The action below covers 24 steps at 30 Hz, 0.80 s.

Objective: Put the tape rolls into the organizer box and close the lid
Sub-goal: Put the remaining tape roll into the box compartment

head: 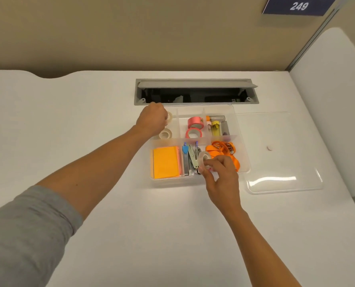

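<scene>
Orange notepad (165, 162), stapler (193, 158), number sign (298, 6).

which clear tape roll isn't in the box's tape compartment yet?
The clear roll pinched in the right hand, over the stapler compartment; the other two clear rolls are at back-left.

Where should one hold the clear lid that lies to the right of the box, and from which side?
Judging by its pose, grip the clear lid at its left long edge, nearest the organizer box. It lies flat on the table, so slip fingers under that rim from the left or above, then swing it over.
</scene>
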Each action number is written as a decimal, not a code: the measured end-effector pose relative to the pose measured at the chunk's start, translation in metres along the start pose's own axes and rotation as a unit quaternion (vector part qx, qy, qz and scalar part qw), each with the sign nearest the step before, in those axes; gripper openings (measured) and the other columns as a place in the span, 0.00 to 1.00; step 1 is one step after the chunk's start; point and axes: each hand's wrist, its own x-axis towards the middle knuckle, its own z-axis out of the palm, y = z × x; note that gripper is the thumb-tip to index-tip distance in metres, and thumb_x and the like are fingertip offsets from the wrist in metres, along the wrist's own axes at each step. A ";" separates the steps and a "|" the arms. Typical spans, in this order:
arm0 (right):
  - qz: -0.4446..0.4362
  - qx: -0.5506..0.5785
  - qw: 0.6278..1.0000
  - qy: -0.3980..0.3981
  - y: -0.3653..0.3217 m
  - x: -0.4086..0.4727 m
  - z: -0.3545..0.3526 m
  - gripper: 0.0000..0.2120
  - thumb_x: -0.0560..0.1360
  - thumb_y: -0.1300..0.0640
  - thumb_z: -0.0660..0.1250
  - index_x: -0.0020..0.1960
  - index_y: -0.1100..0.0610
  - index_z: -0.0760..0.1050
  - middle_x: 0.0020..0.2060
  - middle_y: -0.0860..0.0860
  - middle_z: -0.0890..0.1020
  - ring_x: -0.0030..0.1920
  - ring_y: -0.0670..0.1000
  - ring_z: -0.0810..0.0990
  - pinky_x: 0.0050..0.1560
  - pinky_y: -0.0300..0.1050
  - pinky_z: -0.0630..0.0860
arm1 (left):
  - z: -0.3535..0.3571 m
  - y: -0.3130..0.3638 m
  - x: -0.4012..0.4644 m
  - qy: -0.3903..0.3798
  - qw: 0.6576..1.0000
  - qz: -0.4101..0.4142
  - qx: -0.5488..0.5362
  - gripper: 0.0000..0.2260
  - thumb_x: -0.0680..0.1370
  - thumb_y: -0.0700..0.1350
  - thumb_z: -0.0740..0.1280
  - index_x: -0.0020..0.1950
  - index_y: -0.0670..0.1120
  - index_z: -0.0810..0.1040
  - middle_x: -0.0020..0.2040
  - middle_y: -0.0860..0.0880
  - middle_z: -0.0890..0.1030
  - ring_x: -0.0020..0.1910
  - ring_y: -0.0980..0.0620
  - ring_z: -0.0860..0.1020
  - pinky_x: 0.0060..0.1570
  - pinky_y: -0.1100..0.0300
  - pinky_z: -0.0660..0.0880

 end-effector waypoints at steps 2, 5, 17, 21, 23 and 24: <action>0.002 0.000 1.000 -0.002 0.003 0.003 -0.001 0.09 0.72 0.61 0.72 0.51 0.60 0.80 0.47 0.54 0.75 0.47 0.50 0.72 0.47 0.29 0.66 | 0.005 0.000 0.006 -0.020 0.999 0.013 0.037 0.11 0.75 0.44 0.70 0.54 0.41 0.81 0.49 0.42 0.81 0.46 0.44 0.80 0.53 0.54 0.77; -0.005 -0.001 1.000 -0.006 0.006 0.006 0.000 0.09 0.72 0.61 0.72 0.51 0.60 0.80 0.46 0.54 0.76 0.46 0.49 0.73 0.45 0.32 0.67 | 0.009 0.001 0.012 -0.043 0.995 0.026 0.082 0.09 0.75 0.45 0.70 0.52 0.41 0.82 0.47 0.43 0.81 0.43 0.45 0.79 0.51 0.54 0.77; 0.000 0.005 0.999 -0.035 -0.010 0.021 0.015 0.08 0.73 0.60 0.71 0.52 0.59 0.81 0.47 0.53 0.78 0.47 0.48 0.73 0.45 0.25 0.66 | 0.005 -0.024 0.017 -0.065 0.995 0.034 0.073 0.10 0.75 0.43 0.70 0.54 0.41 0.81 0.50 0.42 0.82 0.46 0.44 0.80 0.52 0.54 0.76; -0.005 -0.013 0.999 -0.053 -0.018 0.025 0.028 0.09 0.74 0.59 0.70 0.53 0.60 0.80 0.47 0.55 0.79 0.47 0.51 0.75 0.46 0.32 0.68 | -0.001 -0.041 0.006 0.034 0.999 0.022 -0.004 0.10 0.76 0.41 0.68 0.57 0.42 0.82 0.57 0.43 0.80 0.54 0.45 0.78 0.57 0.55 0.74; -0.023 -0.024 0.997 -0.063 -0.019 0.036 0.029 0.09 0.74 0.59 0.70 0.53 0.60 0.80 0.46 0.56 0.80 0.46 0.51 0.76 0.46 0.37 0.71 | 0.000 -0.051 -0.008 0.128 0.989 0.010 -0.079 0.11 0.78 0.42 0.65 0.60 0.44 0.80 0.61 0.44 0.79 0.59 0.46 0.76 0.60 0.59 0.70; -0.035 -0.029 0.997 -0.069 -0.019 0.043 0.030 0.09 0.74 0.59 0.69 0.53 0.60 0.80 0.45 0.56 0.80 0.46 0.52 0.76 0.45 0.41 0.73 | 0.001 -0.056 -0.018 0.171 0.978 -0.008 -0.119 0.11 0.79 0.42 0.64 0.60 0.44 0.80 0.62 0.44 0.78 0.60 0.46 0.75 0.60 0.61 0.68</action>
